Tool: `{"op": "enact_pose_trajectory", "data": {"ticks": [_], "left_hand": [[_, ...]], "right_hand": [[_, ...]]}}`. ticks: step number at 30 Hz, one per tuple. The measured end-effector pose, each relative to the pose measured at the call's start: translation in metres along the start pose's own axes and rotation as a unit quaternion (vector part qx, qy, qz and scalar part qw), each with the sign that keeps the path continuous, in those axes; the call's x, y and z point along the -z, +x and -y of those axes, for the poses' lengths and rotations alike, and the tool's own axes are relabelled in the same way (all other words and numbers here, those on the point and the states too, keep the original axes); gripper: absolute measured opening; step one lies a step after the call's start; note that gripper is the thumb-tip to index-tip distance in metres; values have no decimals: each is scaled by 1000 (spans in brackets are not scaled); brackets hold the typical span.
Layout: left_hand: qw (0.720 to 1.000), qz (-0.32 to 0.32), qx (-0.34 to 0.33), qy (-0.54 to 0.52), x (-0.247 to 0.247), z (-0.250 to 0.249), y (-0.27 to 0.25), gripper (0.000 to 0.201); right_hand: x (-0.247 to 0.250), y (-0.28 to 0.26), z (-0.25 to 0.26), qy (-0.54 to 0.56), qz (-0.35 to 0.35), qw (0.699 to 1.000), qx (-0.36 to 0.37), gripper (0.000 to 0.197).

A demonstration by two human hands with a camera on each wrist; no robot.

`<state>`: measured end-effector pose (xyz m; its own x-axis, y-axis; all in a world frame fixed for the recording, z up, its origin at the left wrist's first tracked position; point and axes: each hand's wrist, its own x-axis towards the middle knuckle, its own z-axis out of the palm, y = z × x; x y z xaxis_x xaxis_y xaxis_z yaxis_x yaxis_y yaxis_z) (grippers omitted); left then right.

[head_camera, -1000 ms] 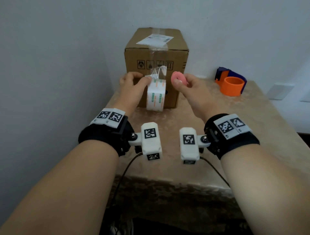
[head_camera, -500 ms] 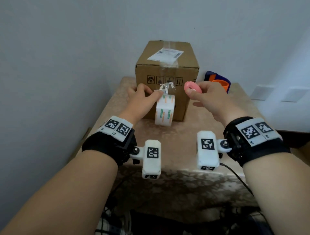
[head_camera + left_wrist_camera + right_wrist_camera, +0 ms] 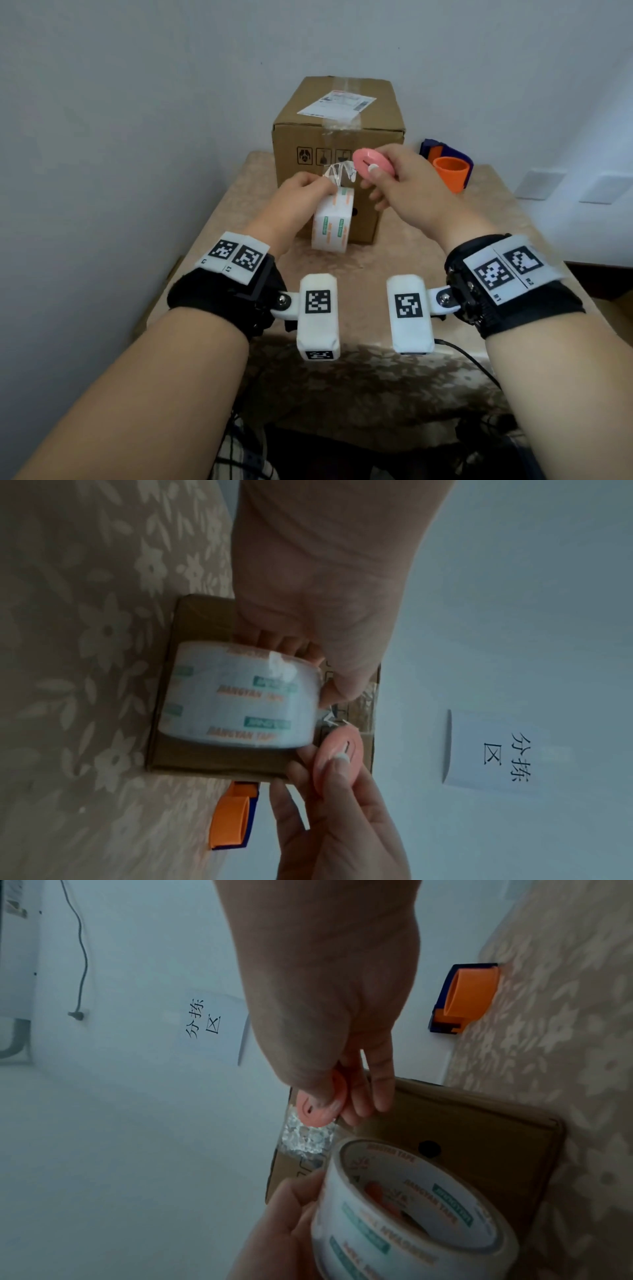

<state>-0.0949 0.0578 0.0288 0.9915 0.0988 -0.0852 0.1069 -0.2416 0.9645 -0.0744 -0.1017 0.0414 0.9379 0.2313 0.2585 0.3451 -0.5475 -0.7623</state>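
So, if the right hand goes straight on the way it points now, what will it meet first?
Probably the crumpled tape end, ahead of the pink cutter in the right hand; the cardboard box stands behind it. Depth is unclear.

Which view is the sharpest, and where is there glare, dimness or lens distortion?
Head view: evenly lit and the sharpest, clear on the tape roll and the pink cutter, though the wide lens swells the forearms. Left wrist view: dim, bluish, soft, with a white glare patch on the roll. Right wrist view: equally dim; the crumpled tape end glints, the roll's near edge blurs.
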Motion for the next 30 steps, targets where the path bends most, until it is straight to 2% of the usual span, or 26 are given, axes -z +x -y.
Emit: {"op": "enact_pose_trajectory", "data": {"ticks": [4, 7, 10, 13, 19, 24, 30], "left_hand": [[998, -24, -1, -50, -6, 0, 4, 11], [997, -33, 3, -75, -9, 1, 7, 10], [996, -38, 0, -87, -10, 3, 8, 9], [995, -47, -9, -91, -10, 5, 9, 10], [997, -46, -4, -68, -7, 5, 12, 13], [997, -49, -4, -66, -9, 6, 14, 25], [997, -65, -6, -36, -14, 13, 17, 16]], "right_hand": [[-2, -2, 1, -46, -38, 997, 46, 21], [-4, -5, 9, -73, -81, 988, 107, 22], [-9, -1, 13, -68, -57, 986, 141, 20], [-14, 5, 11, -75, -29, 988, 128, 18], [-12, 10, 7, -61, -29, 991, 118, 20], [-14, 12, 8, -76, -19, 991, 107, 22], [-16, 9, 6, -75, -16, 992, 104, 20]]}}
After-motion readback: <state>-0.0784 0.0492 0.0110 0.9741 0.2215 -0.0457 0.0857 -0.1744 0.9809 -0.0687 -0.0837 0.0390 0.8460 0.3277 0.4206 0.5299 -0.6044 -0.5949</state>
